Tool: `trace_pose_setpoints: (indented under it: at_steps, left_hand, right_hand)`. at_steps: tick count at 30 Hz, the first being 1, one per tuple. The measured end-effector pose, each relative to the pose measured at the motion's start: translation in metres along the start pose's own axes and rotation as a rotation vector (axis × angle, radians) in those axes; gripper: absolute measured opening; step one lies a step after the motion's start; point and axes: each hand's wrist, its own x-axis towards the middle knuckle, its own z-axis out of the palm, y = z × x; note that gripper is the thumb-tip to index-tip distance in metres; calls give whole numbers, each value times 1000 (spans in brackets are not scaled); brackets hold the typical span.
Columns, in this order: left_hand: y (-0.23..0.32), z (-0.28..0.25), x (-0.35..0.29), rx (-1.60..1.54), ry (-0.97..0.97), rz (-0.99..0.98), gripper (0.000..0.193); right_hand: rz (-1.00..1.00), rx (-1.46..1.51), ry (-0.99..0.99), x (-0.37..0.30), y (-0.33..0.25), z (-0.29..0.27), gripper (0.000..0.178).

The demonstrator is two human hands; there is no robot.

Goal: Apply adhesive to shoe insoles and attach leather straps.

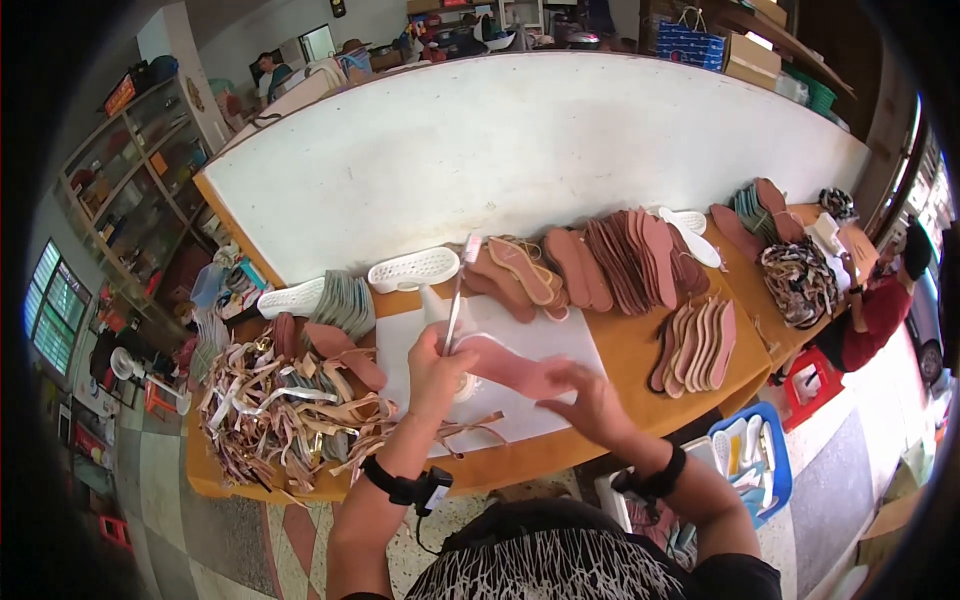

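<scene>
My left hand (436, 378) is closed around a thin brush (456, 315), its pinkish-white head pointing up and away. A pinkish-brown shoe insole (508, 366) is held up over a white sheet (590, 345), one end close against my left hand. At the insole's other end, my right hand (597, 405) grips it between thumb and fingers, slightly blurred. Behind my left hand stands a pale cone-shaped container (433, 303), partly hidden. Something round and white (466, 388) shows beneath the insole, mostly covered.
Tangled straps (290, 410) cover the table's left side. Stacked brown insoles (630, 260) and white soles (413, 270) line the white partition (530, 140). Beige-edged insoles (700, 345) lie right. A blue basket (778, 465) stands below. A person in red (880, 320) sits far right.
</scene>
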Motion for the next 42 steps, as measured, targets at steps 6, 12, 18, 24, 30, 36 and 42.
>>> trace_pose_setpoints:
  at_steps: [6, 12, 18, 24, 30, 36, 42]
  left_hand:
    - [26, 17, -2, 50, -184, 43, 39]
    - [26, 30, 5, -15, -160, 68, 39]
    - [7, 19, 13, 0, 112, 297, 36]
    - [-21, 9, -26, 249, -16, 248, 28]
    - [-30, 24, -26, 277, -85, 348, 28]
    - [-22, 36, -17, 401, -62, 467, 27]
    - [-28, 36, -22, 533, -47, 541, 29]
  right_hand:
    - [-75, -26, -281, 44, 30, -12, 43]
    - [263, 161, -604, 47, 25, -2, 22]
    - [414, 353, -485, 36, 49, 3, 20]
    - [525, 665, -309, 25, 66, -2, 24]
    - [562, 773, -253, 22, 46, -8, 21]
    - [585, 951, -181, 17, 37, -7, 20]
    - [555, 1028, -139, 16, 36, -4, 21]
